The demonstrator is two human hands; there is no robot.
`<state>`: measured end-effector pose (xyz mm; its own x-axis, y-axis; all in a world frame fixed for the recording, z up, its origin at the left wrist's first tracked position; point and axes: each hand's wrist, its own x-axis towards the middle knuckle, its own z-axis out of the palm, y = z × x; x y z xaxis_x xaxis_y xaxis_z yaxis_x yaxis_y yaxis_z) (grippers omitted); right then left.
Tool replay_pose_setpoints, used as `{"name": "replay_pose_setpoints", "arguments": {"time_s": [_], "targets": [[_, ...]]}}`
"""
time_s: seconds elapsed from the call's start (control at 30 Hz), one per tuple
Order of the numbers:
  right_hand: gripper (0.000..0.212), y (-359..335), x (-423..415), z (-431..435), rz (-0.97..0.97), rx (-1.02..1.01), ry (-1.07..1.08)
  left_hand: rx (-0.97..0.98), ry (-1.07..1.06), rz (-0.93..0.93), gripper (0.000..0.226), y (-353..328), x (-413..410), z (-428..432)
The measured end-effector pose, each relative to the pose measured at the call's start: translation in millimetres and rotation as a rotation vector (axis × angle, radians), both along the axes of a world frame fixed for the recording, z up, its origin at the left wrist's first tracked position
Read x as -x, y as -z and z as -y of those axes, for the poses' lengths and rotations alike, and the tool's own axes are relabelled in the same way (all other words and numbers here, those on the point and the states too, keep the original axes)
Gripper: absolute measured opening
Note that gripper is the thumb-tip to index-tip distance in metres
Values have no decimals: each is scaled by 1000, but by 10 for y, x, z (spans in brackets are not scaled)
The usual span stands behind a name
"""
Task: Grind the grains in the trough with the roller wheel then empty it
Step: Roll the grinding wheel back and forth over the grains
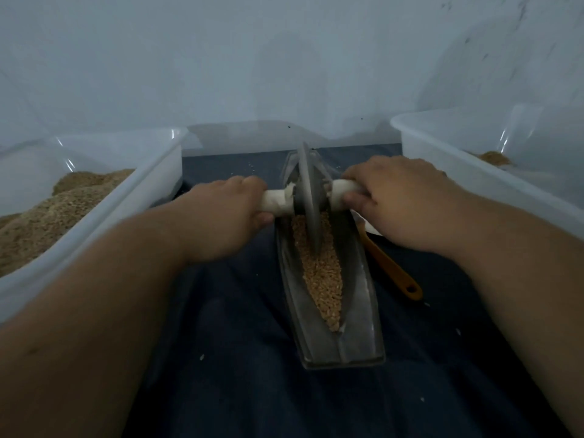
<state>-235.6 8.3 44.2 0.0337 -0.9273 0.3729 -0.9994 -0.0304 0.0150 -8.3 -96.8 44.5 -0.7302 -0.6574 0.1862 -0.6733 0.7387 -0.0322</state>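
Note:
A long grey boat-shaped trough (363, 298) lies lengthwise on a dark blue cloth. Tan grains (322, 276) fill its groove from the middle to the near end. The grey roller wheel (308, 197) stands upright in the groove at the far half, on a white-wrapped axle. My left hand (221, 216) grips the left end of the axle (278, 200). My right hand (401, 200) grips the right end. The far end of the trough is partly hidden behind the wheel.
A translucent plastic bin (148, 191) at the left holds a heap of tan grain (47, 216). Another translucent bin (442, 150) at the right holds a small pile of ground meal (494, 158). An orange-handled tool (395, 270) lies beside the trough on the right. A white wall stands behind.

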Motion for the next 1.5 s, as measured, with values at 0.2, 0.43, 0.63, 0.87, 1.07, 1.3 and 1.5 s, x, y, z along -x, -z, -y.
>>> {"name": "replay_pose_setpoints", "arguments": {"time_s": [0.2, 0.43, 0.63, 0.87, 1.07, 1.3, 1.5], "targets": [[34, -320, -44, -323, 32, -356, -50, -399, 43, 168, 28, -323, -181, -237], [28, -149, 50, -107, 187, -222, -72, -228, 12, 49, 23, -165, -75, -88], [40, 135, 93, 167, 68, 106, 24, 315, -80, -42, 40, 193, 130, 59], [38, -61, 59, -16, 109, -84, -33, 35, -6, 23, 41, -3, 6, -5], [41, -325, -5, -312, 33, -366, -47, -224, 30, 172, 41, -265, -132, -260], [29, -162, 48, -115, 146, -271, -57, -80, 16, 60, 25, -93, -32, -114], [41, 115, 76, 150, 90, 97, 22, 295, -97, -25, 40, 172, 150, 25]]}}
